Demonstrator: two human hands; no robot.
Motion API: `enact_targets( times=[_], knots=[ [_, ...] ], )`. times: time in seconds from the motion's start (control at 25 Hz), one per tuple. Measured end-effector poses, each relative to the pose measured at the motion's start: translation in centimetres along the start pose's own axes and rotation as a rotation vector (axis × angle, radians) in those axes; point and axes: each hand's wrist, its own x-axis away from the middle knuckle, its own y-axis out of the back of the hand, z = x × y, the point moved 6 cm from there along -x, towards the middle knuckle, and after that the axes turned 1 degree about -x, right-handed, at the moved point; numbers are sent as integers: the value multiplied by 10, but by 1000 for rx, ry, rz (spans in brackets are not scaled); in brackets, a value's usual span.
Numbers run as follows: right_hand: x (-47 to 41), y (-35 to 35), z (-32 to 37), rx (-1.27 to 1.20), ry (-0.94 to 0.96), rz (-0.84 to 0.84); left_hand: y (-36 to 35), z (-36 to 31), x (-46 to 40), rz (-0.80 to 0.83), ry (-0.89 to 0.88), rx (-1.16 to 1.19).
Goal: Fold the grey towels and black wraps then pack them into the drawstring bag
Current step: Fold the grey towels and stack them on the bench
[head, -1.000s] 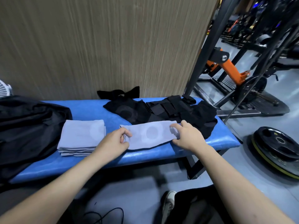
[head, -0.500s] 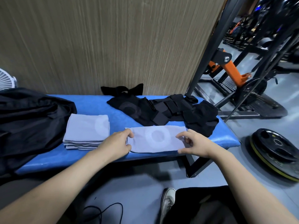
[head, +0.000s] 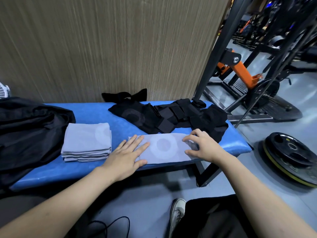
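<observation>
A grey towel (head: 163,148), folded into a long strip, lies near the front edge of the blue bench (head: 96,114). My left hand (head: 127,154) rests flat on its left end with fingers spread. My right hand (head: 202,146) pinches the towel's right end between thumb and fingers. A stack of folded grey towels (head: 86,141) sits to the left. Black wraps (head: 171,115) lie in a loose heap behind the towel. The black drawstring bag (head: 29,131) slumps over the bench's left end.
A wood-grain wall rises right behind the bench. A black rack post (head: 216,47) and an orange machine arm (head: 240,71) stand to the right. Weight plates (head: 291,155) lie on the grey floor. My shoe (head: 177,210) and a black cable (head: 109,225) are below the bench.
My left hand has let go of the towel's left end and now lies flat on it. The towel has shifted toward the front edge, and my right hand keeps hold of its right end.
</observation>
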Motion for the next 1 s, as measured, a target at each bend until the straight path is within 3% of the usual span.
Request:
enact_targets(
  times=[0.52, 0.68, 1.0],
  knots=[
    [8, 0, -7, 106, -76, 53, -2, -4, -9, -8, -2, -42],
    [11, 4, -12, -130, -124, 79, -2, -3, -8, -24, -9, -27],
    [10, 10, -16, -509, -204, -93, -4, 0, -8, -39, -12, -20]
  ],
)
